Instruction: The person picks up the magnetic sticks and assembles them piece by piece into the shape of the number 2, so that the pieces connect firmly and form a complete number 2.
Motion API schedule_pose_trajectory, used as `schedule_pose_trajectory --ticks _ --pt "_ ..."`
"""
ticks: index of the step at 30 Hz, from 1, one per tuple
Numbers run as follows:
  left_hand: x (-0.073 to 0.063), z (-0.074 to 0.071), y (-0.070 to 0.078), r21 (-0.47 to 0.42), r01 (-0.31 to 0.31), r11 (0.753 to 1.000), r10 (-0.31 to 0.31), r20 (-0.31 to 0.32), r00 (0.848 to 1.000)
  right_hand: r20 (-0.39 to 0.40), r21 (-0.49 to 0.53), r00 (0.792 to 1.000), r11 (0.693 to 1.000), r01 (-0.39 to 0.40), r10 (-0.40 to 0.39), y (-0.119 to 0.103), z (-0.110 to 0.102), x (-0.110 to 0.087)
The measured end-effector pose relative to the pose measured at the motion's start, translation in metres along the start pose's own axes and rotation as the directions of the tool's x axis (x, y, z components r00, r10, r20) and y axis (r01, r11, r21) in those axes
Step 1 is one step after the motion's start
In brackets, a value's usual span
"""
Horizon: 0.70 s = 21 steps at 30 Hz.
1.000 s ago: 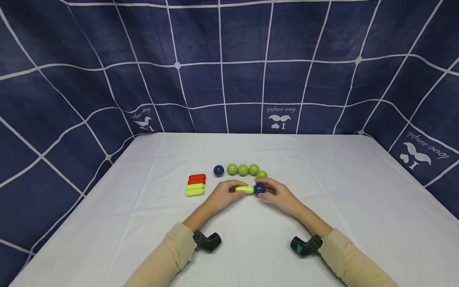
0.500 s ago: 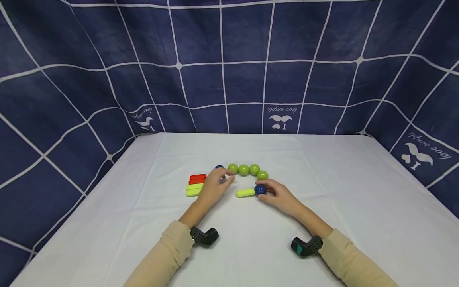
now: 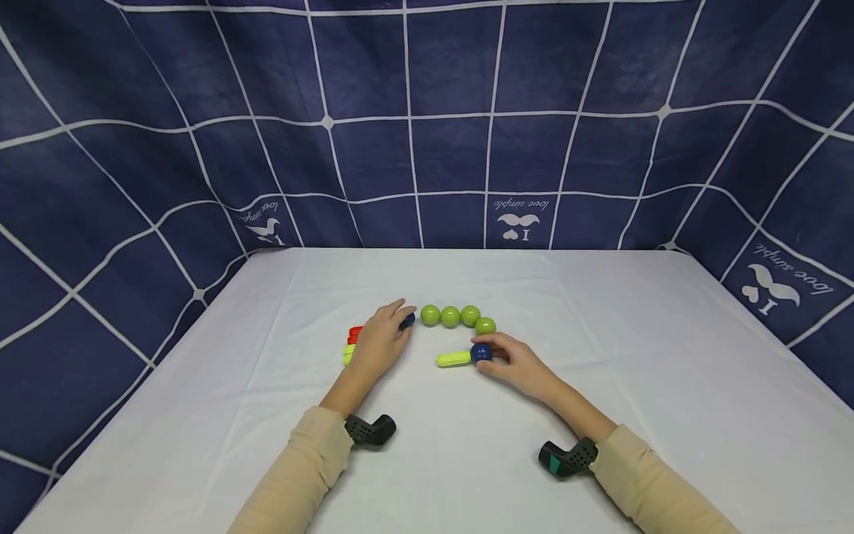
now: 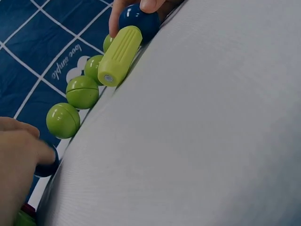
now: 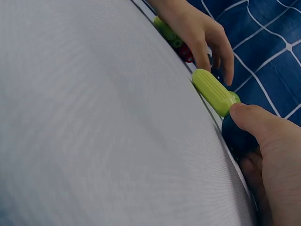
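My right hand [image 3: 523, 366] pinches a dark blue ball [image 3: 481, 352] between thumb and fingers. A yellow-green ribbed stick [image 3: 454, 359] is joined to this ball and points left, its free end bearing a small round metal spot [image 4: 108, 78] in the left wrist view. Farther left, my left hand [image 3: 379, 341] has its fingers and thumb around a second dark blue ball [image 3: 408, 321], which is partly covered by them. Beneath and behind that hand lie red sticks [image 3: 354, 333] and yellow-green sticks [image 3: 348, 354], mostly hidden.
Several green balls [image 3: 450, 317] form a curved row behind the stick, the rightmost close to my right fingertips. All of it lies on a white cloth-covered table [image 3: 600, 311]. A navy checked curtain [image 3: 454, 148] hangs behind and at both sides.
My left hand has let go of the yellow-green stick and moved left and away to the second blue ball, covering more of the coloured sticks. My right hand stays on its ball.
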<state>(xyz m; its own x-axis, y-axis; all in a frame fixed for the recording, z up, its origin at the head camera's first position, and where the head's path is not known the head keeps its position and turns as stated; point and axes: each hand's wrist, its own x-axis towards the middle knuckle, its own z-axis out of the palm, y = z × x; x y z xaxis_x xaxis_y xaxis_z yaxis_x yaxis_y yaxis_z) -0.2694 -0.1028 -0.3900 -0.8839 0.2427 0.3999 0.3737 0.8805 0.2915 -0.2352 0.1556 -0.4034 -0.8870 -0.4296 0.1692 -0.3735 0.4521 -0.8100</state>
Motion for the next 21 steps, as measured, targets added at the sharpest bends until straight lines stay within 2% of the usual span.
schedule_pose_trajectory --ticks 3,6,8,10,12,15,18,21 --pt "0.0 0.0 -0.001 0.028 0.005 1.0 -0.005 0.019 1.0 -0.002 -0.006 1.0 1.0 -0.015 0.015 -0.005 0.001 0.0" --pt "-0.001 0.0 0.001 0.022 0.011 1.0 -0.011 -0.003 1.0 -0.002 -0.005 1.0 1.0 -0.025 0.025 -0.01 0.001 -0.001" --pt "-0.002 0.001 0.003 -0.023 0.013 1.0 -0.013 -0.024 1.0 -0.003 0.008 1.0 1.0 -0.025 0.025 -0.011 0.0 -0.001" --pt "-0.005 0.001 0.007 -0.118 -0.001 0.993 -0.004 -0.039 0.999 -0.001 0.015 1.0 0.999 -0.028 0.028 -0.01 -0.001 -0.001" --pt "-0.007 0.001 0.01 -0.242 -0.028 0.97 0.018 -0.044 0.999 0.006 0.023 1.0 0.999 -0.031 0.03 -0.006 -0.002 -0.001" --pt "-0.01 0.002 0.016 -0.424 -0.053 0.904 0.049 -0.019 0.999 0.014 0.028 1.0 0.999 -0.027 0.027 0.0 -0.004 0.001" --pt "-0.01 0.003 0.021 -0.524 0.0 0.852 0.031 0.05 0.998 0.007 0.024 1.0 1.0 -0.015 0.015 0.004 -0.008 0.002" --pt "-0.009 0.003 0.023 -0.532 0.084 0.842 -0.002 0.152 0.988 -0.01 0.024 1.0 1.0 -0.016 0.016 0.007 -0.012 0.002"
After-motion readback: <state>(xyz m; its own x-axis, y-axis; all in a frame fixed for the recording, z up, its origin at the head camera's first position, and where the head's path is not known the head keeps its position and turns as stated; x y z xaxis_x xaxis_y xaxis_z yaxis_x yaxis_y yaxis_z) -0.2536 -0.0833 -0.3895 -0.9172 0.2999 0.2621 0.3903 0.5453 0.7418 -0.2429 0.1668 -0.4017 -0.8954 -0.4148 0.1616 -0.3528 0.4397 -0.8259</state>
